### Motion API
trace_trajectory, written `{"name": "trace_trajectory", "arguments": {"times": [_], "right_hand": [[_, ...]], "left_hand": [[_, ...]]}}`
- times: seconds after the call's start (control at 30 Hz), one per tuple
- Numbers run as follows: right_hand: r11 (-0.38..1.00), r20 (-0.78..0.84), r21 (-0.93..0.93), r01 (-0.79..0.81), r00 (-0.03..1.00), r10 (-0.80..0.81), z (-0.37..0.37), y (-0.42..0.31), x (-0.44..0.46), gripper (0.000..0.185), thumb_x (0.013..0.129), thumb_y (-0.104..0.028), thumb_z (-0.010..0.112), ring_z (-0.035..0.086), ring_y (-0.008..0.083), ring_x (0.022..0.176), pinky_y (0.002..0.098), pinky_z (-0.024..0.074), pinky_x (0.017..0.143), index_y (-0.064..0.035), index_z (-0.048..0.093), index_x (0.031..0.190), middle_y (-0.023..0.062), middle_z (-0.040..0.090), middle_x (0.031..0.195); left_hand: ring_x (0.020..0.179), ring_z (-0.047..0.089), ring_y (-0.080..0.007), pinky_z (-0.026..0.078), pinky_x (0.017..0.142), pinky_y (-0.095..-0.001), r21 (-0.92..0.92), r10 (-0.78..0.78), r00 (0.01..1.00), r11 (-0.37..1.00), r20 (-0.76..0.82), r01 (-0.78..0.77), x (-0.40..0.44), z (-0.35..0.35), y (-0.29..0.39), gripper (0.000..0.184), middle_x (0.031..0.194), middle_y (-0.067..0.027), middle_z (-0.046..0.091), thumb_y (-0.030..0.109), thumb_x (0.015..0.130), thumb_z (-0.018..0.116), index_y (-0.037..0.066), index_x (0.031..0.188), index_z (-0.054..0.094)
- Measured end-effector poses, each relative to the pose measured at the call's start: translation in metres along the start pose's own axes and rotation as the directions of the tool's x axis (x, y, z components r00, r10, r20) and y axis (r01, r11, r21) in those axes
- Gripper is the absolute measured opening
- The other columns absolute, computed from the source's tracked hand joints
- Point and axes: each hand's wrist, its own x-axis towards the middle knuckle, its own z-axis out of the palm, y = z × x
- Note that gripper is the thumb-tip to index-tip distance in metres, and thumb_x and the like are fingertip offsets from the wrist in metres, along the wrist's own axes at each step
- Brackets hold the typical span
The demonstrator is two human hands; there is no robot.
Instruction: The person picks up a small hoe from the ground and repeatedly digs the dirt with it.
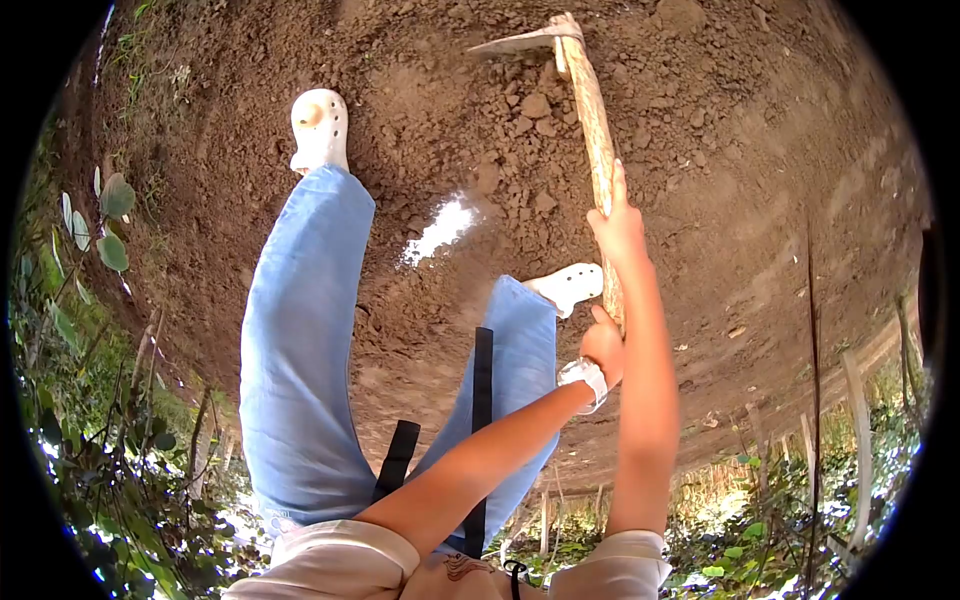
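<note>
A hoe with a rough wooden handle (pixel 591 115) stretches up the right of the view. Its thin metal blade (pixel 515 43) points left from the far end, over loose soil. My right hand (pixel 621 232) is closed around the middle of the handle, with one finger lying along the wood. Nearer my body, my left hand (pixel 603 345) grips the handle's lower end; a pale watch (pixel 585 384) sits on that wrist. My left forearm crosses in front of my body.
White clogs (pixel 321 135) are on my feet, the left one farther forward. Broken clods (pixel 536 106) lie below the blade. Leafy plants (pixel 115 225) grow at left, and wooden stakes (pixel 858 440) stand at lower right. Dark straps (pixel 483 375) hang before my legs.
</note>
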Motion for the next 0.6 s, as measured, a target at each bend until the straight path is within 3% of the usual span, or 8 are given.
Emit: {"name": "trace_trajectory", "arguments": {"times": [0.1, 0.13, 0.23, 0.37, 0.43, 0.47, 0.5, 0.6], "right_hand": [[0.995, 0.064, 0.081, -0.064, 0.996, 0.059, -0.009, 0.031, -0.017, 0.081, 0.073, -0.015, 0.055, 0.059, 0.0368, 0.074, 0.0423, 0.0463, 0.068, -0.0237, 0.007, 0.137, 0.0235, 0.059, 0.082], [1.0, 0.012, -0.01, 0.002, 1.0, -0.002, -0.009, 0.04, -0.023, 0.08, 0.073, -0.014, 0.054, 0.059, 0.0367, 0.07, 0.0427, 0.046, 0.065, -0.0213, 0.007, 0.137, 0.0226, 0.059, 0.079], [0.998, 0.019, 0.025, -0.06, 0.998, 0.06, -0.008, 0.063, -0.042, 0.079, 0.073, -0.014, 0.054, 0.058, 0.0367, 0.067, 0.043, 0.0456, 0.063, -0.0191, 0.008, 0.137, 0.0215, 0.059, 0.073], [0.994, -0.052, 0.107, -0.014, 0.998, 0.019, 0.024, 0.087, -0.065, 0.078, 0.073, -0.014, 0.054, 0.057, 0.0363, 0.062, 0.0429, 0.0452, 0.058, -0.0175, 0.009, 0.137, 0.0214, 0.058, 0.069], [0.96, -0.102, 0.279, 0.007, 0.994, 0.023, 0.045, 0.098, -0.076, 0.077, 0.074, -0.014, 0.054, 0.057, 0.0354, 0.058, 0.0416, 0.0446, 0.055, -0.0156, 0.01, 0.137, 0.0216, 0.056, 0.065], [0.952, -0.153, 0.305, 0.023, 0.988, 0.026, 0.06, 0.107, -0.08, 0.078, 0.075, -0.013, 0.054, 0.056, 0.0259, 0.052, 0.036, 0.0453, 0.051, -0.0178, 0.008, 0.138, 0.0165, 0.058, 0.064], [0.95, -0.152, 0.313, 0.021, 0.988, 0.028, 0.067, 0.109, -0.086, 0.078, 0.075, -0.013, 0.054, 0.056, 0.0259, 0.052, 0.036, 0.0453, 0.051, -0.0178, 0.008, 0.138, 0.0165, 0.058, 0.064], [0.851, -0.137, 0.504, -0.146, 0.96, 0.246, 0.102, 0.115, -0.1, 0.077, 0.075, -0.009, 0.052, 0.055, 0.0196, 0.049, 0.0315, 0.0455, 0.047, -0.0189, 0.01, 0.138, 0.0128, 0.058, 0.066]], "left_hand": [[0.071, 0.057, -0.0402, 0.044, 0.06, -0.0469, 0.082, 0.11, 0.993, 0.99, 0.042, -0.113, -0.013, 0.027, -0.018, 0.057, 0.072, -0.027, 0.057, 0.035, 0.084, 0.043, -0.016, 0.108, 0.033], [0.071, 0.057, -0.0405, 0.044, 0.058, -0.0469, 0.108, 0.145, 0.988, 0.983, 0.058, -0.15, -0.016, 0.035, -0.025, 0.059, 0.071, -0.0274, 0.057, 0.034, 0.083, 0.047, -0.017, 0.109, 0.031], [0.062, 0.056, -0.041, 0.043, 0.054, -0.0468, 0.12, 0.232, 0.97, 0.963, 0.075, -0.239, -0.024, 0.051, -0.048, 0.068, 0.067, -0.0262, 0.057, 0.033, 0.074, 0.059, -0.016, 0.11, 0.027], [0.058, 0.055, -0.0404, 0.044, 0.051, -0.0469, 0.264, 0.274, 0.96, 0.924, 0.051, -0.277, -0.022, 0.048, -0.092, 0.058, 0.061, -0.0243, 0.055, 0.027, 0.073, 0.059, -0.013, 0.104, 0.031], [0.058, 0.056, -0.0397, 0.044, 0.052, -0.0472, 0.293, 0.273, 0.956, 0.91, 0.111, -0.294, -0.02, 0.03, -0.109, 0.052, 0.061, -0.0242, 0.055, 0.022, 0.073, 0.059, -0.011, 0.102, 0.031], [0.058, 0.056, -0.0394, 0.045, 0.053, -0.0469, 0.334, 0.311, 0.946, 0.885, 0.094, -0.324, -0.016, 0.026, -0.126, 0.047, 0.06, -0.0233, 0.055, 0.018, 0.073, 0.058, -0.009, 0.1, 0.031], [0.058, 0.056, -0.0394, 0.045, 0.053, -0.0469, 0.341, 0.31, 0.946, 0.883, 0.093, -0.322, -0.013, 0.019, -0.14, 0.047, 0.06, -0.0233, 0.055, 0.018, 0.073, 0.058, -0.009, 0.1, 0.031], [0.059, 0.056, -0.0393, 0.045, 0.053, -0.0474, 0.528, 0.332, 0.924, 0.759, 0.191, -0.382, -0.008, -0.02, -0.16, 0.045, 0.062, -0.0241, 0.056, 0.017, 0.071, 0.058, -0.008, 0.098, 0.034]]}}
